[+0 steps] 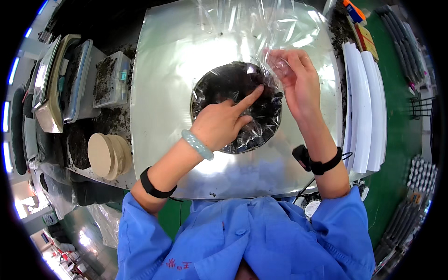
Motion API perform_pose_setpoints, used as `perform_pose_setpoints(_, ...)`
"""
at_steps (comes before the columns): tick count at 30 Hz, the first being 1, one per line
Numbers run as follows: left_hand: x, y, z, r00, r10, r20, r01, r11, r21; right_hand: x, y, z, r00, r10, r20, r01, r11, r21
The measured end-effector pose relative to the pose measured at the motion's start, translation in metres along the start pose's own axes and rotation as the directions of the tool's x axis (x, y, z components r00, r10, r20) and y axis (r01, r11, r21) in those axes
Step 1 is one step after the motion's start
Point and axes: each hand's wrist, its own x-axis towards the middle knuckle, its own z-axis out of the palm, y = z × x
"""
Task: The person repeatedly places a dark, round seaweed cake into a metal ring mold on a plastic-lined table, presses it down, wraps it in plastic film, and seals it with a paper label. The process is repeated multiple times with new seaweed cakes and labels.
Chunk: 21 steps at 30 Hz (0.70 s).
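Note:
A round, shallow mould [210,78] filled with dark, pressed material lies on a shiny metal sheet [164,154]. Crinkled clear plastic film [257,131] covers the dark material, and more film [241,21] stretches away past the far edge of the sheet. My left hand [224,122] rests over the film with its index finger extended onto the dark surface and the other fingers partly bent. At the mould's upper right, my right hand [294,73] pinches a gathered part of the film between thumb and fingers.
Round beige discs [108,155] are stacked at the left, near a clear plastic box [112,78] with dark crumbs. Larger tubs [80,84] and trays [52,84] stand farther left. White rolled sheets [364,112] line the right side; an orange and blue object [354,12] lies beyond.

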Motion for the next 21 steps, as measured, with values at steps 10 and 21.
perform_pose_setpoints(10, -0.034, -0.034, 0.031, 0.814, 0.244, -0.526, -0.191, 0.969, 0.153, -0.047, 0.01, 0.016, 0.755, -0.021, 0.656, 0.601, 0.421, -0.679)
perform_pose_setpoints(21, 0.021, -0.049, -0.039, 0.895, 0.346, -0.28, -0.413, 0.881, -0.231, -0.044, 0.015, 0.009, 0.768, 0.111, 0.63, 0.57, 0.33, -0.753)
